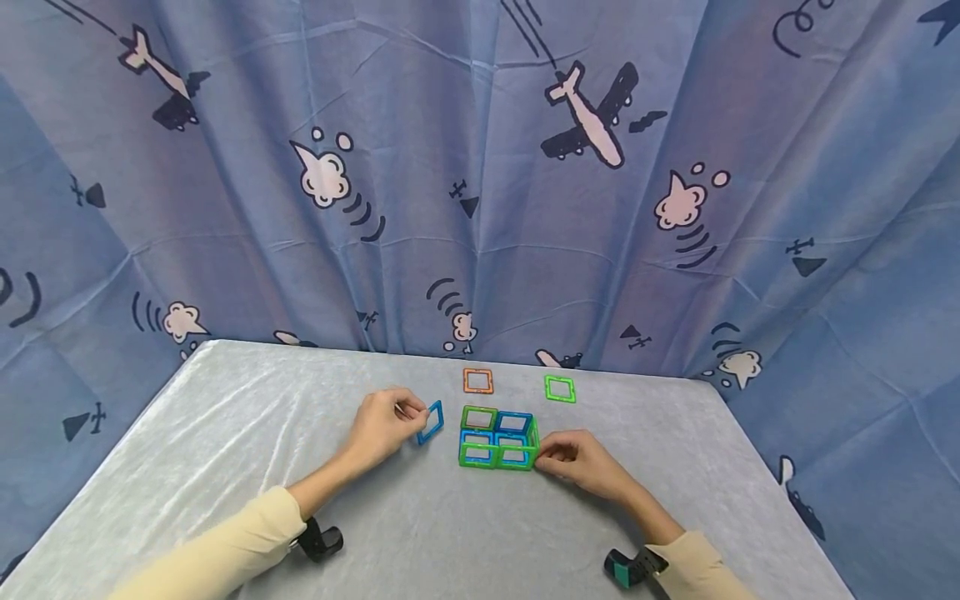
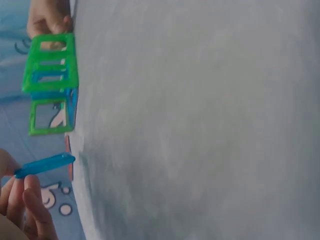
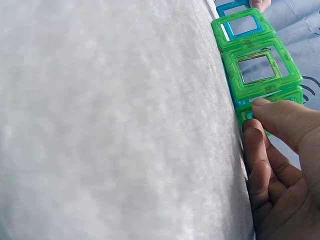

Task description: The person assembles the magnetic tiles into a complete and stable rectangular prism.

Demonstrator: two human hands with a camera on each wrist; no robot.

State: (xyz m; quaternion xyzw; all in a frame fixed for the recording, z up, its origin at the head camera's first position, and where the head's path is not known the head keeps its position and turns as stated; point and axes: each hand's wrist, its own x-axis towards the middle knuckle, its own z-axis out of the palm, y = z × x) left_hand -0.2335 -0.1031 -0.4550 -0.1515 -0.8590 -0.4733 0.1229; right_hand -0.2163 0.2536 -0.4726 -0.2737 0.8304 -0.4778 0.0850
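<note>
In the head view, my left hand (image 1: pixel 384 427) pinches a blue square magnetic tile (image 1: pixel 440 416) by one edge, held tilted just left of a small tile structure (image 1: pixel 497 454). This box-like structure has green tiles along its front and right side, with blue tiles and another green one behind. At its right end is my right hand (image 1: pixel 587 463). The right wrist view shows the thumb and index fingertip pinching the corner of the right-end green tile (image 3: pixel 296 95). The left wrist view shows the held blue tile (image 2: pixel 47 164) nearly edge-on, apart from the structure.
Behind the structure lie a loose orange square tile (image 1: pixel 478 392) and a loose green square tile (image 1: pixel 560 400). A pale cloth covers the table (image 1: pixel 315 417). Along its far edge hangs a blue curtain (image 1: pixel 420 208) printed with airplanes.
</note>
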